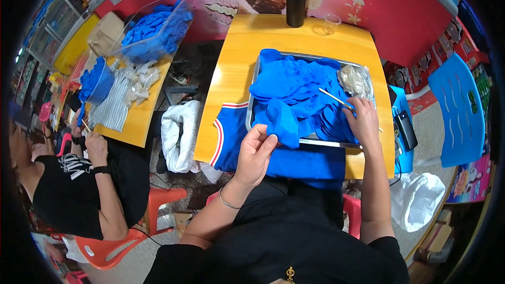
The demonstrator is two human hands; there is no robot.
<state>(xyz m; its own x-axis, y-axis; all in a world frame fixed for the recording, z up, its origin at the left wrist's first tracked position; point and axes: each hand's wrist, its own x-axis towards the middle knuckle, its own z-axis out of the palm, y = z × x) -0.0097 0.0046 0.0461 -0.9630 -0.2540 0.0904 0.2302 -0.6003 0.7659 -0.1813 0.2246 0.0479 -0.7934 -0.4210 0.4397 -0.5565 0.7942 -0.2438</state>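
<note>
A metal tray [328,143] on the yellow table holds a heap of blue cloth pieces [300,81], with rounded pieces stacked in overlapping layers at its near right. My left hand [254,153] pinches the edge of one blue cloth piece [283,122] between thumb and fingers, over the tray's near left corner. Above the right side of the stack is my right hand [363,120], its fingers closed round a thin pale stick [332,96] that slants across the cloth. Whether those fingertips also grip cloth is hidden. A crumpled clear plastic bag [353,80] lies in the tray's far right corner.
Under the tray's near edge lies a blue garment [231,135] with red-white trim. A black bottle [296,1] and clear cup [330,23] stand at the back. Right are a phone [406,129] and blue chair [458,110]. Another person [68,189] works left, beside a tub of blue cloth [152,34].
</note>
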